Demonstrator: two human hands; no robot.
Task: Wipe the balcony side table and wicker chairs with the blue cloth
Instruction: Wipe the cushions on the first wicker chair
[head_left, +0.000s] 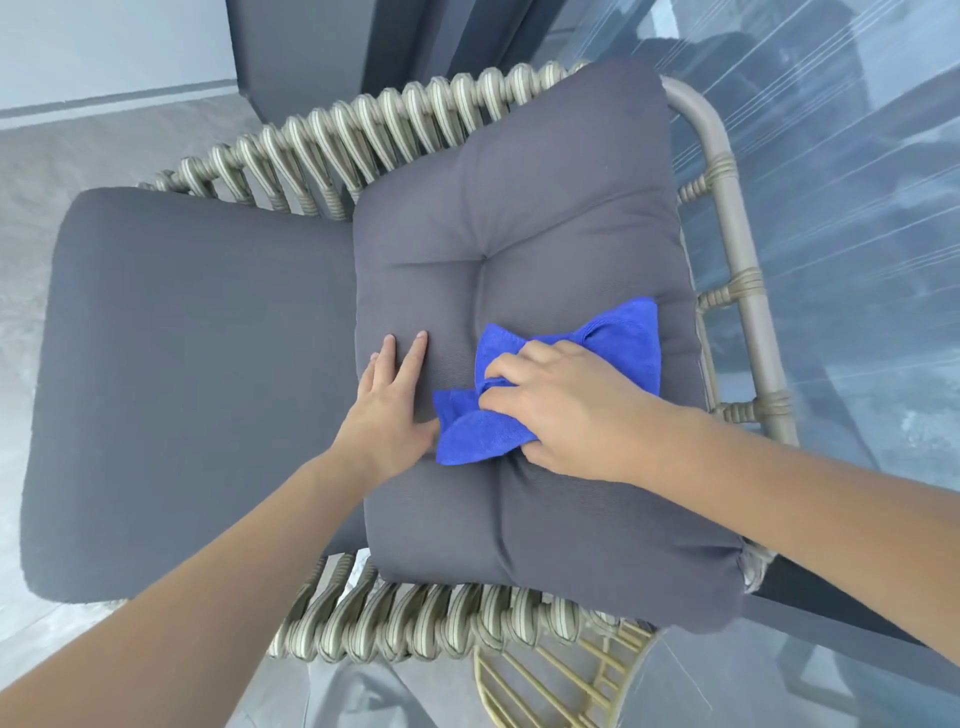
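Right hand (566, 415) first: I see it bunched around the blue cloth (545, 379), fingers curled into the folds, pressing the wad down onto the grey back cushion (519, 249). The cloth sits low and right of the cushion's centre, spilling out from under the hand toward one o'clock and toward seven o'clock.

At nine o'clock from that hand, just beside it, my left hand (392, 405) lies flat on the same cushion, fingers straight and pointing to twelve, holding nothing; its thumb side touches the edge of the cloth.

Outward now: the cushion has a tufted dimple at its middle, up at twelve o'clock from the cloth, and it lies across the wicker chair (405, 114). The woven rim curves round from ten o'clock to one, and shows again along six. At nine o'clock the darker seat cushion (182, 389) stretches away. At three o'clock the chair's tan frame tube (748, 322) runs along the cushion's edge, with a glass panel (857, 208) beyond it.
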